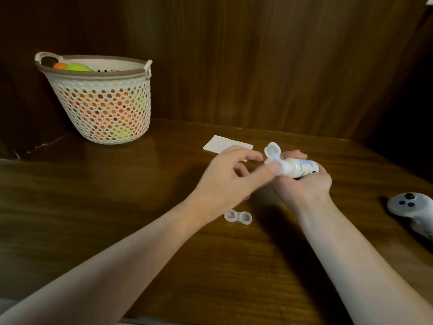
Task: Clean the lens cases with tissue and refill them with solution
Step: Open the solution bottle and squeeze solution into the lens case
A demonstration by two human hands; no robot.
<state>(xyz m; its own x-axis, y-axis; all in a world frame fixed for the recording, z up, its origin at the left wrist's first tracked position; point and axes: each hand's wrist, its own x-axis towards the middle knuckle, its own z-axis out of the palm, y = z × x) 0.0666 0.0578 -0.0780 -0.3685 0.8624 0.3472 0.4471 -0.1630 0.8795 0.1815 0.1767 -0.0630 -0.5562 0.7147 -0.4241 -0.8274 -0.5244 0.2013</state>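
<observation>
Where the counter (117,207) meets the back wall at far left, a white perforated basket (103,102) stands, tilted a bit, with orange and yellow-green balls (78,66) inside. Right of it, further back on the counter, a folded white tissue (225,143) lies flat, partly hidden by fingers. Left hand (230,177) is raised above the counter, thumb on the neck of the solution bottle (297,168), just below its flip cap (272,151), which stands open; other fingers loosely curled, not wrapped around anything I can see. Below that hand, nearer the camera, the clear lens case (237,217) rests on the counter, both wells uncovered, touching neither hand. Right hand (304,181) grasps the bottle body from beneath, bottle lying roughly sideways, nozzle end toward the left hand. At far right edge, a white controller (410,205) with dark buttons lies on the counter, well apart from the hands.
</observation>
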